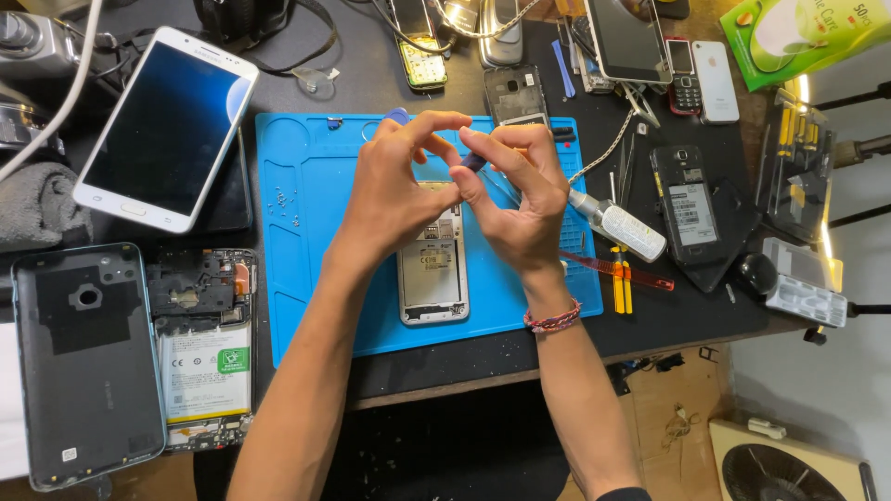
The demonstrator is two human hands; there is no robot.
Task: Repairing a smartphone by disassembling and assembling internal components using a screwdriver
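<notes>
Blue mat [306, 278] centre frame: my left hand [394, 190] and right hand [520, 199] pinch a small blue tool [473, 161] together above an opened phone [432, 274]; mat's left half lies open.

a dark worktop [687, 325] fills most of the view, its wooden front edge [436, 394] running below it. below and right of that edge lies a brownish floor [664, 408], with a cream fan housing [780, 459] further right, against a pale wall [835, 371].

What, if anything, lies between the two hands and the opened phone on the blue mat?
Nothing visible does. The left hand and right hand meet fingertip to fingertip directly above the opened phone on the blue mat, covering its upper end.
</notes>
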